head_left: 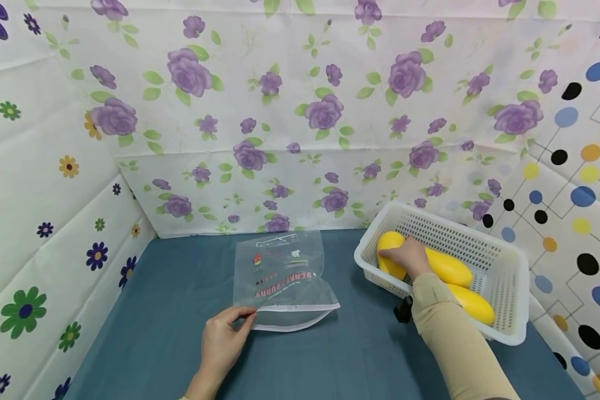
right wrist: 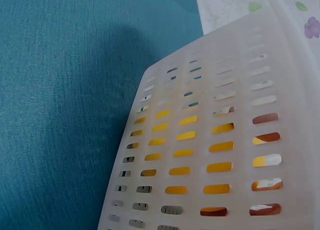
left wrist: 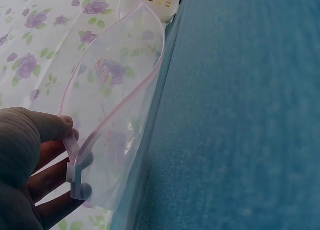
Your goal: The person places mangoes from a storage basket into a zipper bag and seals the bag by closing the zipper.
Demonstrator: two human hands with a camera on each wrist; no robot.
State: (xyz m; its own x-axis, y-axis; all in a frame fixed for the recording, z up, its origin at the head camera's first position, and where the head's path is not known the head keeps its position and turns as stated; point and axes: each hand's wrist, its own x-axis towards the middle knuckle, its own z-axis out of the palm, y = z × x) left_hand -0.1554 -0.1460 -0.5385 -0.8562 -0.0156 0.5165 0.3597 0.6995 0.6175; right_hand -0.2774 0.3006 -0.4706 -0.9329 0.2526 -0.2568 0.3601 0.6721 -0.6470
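Note:
A clear zip bag (head_left: 285, 278) with red and white print lies on the table, its mouth facing me and parted. My left hand (head_left: 223, 339) pinches the left corner of that mouth between thumb and fingers. In the left wrist view, the bag's zip slider (left wrist: 72, 174) sits by my fingers and the opening gapes. My right hand (head_left: 409, 255) reaches into a white basket (head_left: 510, 283) and grips the leftmost smooth yellow oblong fruit (head_left: 391, 241). Two more yellow fruits (head_left: 450, 268) lie beside it. In the right wrist view, the basket wall (right wrist: 200, 135) mostly hides that hand.
Blue-green cloth (head_left: 175, 311) covers the table. A flowered sheet (head_left: 290, 128) hangs behind, with a daisy-patterned sheet at left and a dotted one (head_left: 570, 222) at right. A small black object (head_left: 403, 310) shows between the basket and my right sleeve.

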